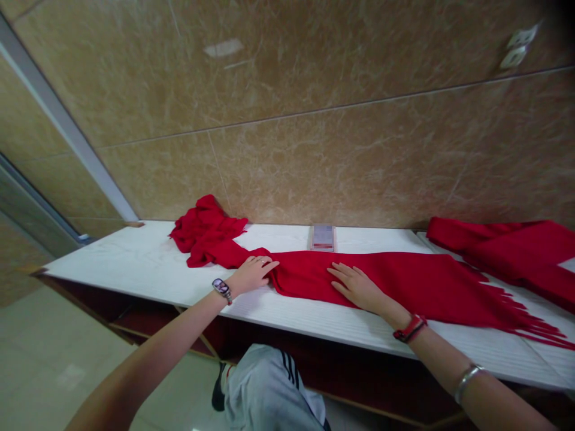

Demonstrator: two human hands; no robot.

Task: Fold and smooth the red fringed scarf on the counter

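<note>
A long red scarf [404, 281] with a fringed right end lies along the white countertop. Its right part is spread flat; the left part runs narrow and gathers into a crumpled heap [204, 230]. My left hand [252, 275], with a watch on the wrist, has its fingers curled over the scarf where the cloth bunches and folds. Flat on the smooth middle stretch rests my right hand [357, 288], its fingers apart and nothing held in it.
Behind the scarf, near the wall, is a small clear-topped flat box [322, 237]. Another red cloth [507, 245] lies folded at the far right. A marbled tile wall [314, 161] backs the counter [126, 257], which has open shelves beneath. My knee is below its front edge.
</note>
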